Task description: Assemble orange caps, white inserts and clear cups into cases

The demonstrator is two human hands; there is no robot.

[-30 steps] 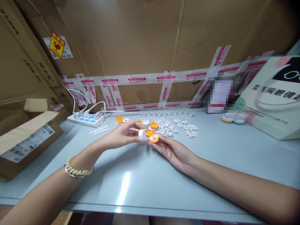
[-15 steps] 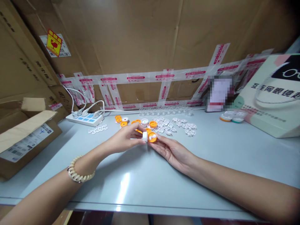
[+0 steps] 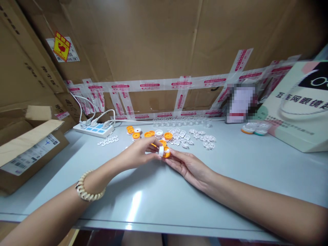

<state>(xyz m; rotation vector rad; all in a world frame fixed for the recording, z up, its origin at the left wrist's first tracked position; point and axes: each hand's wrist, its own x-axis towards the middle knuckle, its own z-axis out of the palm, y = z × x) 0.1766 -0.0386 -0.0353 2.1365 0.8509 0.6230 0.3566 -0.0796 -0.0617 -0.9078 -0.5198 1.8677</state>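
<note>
Cap (image 3: 161, 151), mid-frame, pinched between lower thumb and upper fingers of left hand (image 3: 143, 149). Sits closer to orange cup (image 3: 167, 154) than a second ago, now partly overlapping in view; suggests lining up both for joining. Whether touching, cannot tell. Cup pinched at its right edge by right hand (image 3: 192, 167), fingers close together beneath, palm tilted upward. Forearms slanting in from lower left and lower right.

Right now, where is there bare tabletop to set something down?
Bare tabletop lies between the right forearm and the paper bag, and between the left forearm and right forearm, down to the front edge. Beyond the left hand and right hand, orange caps and white pieces crowd it.
</note>
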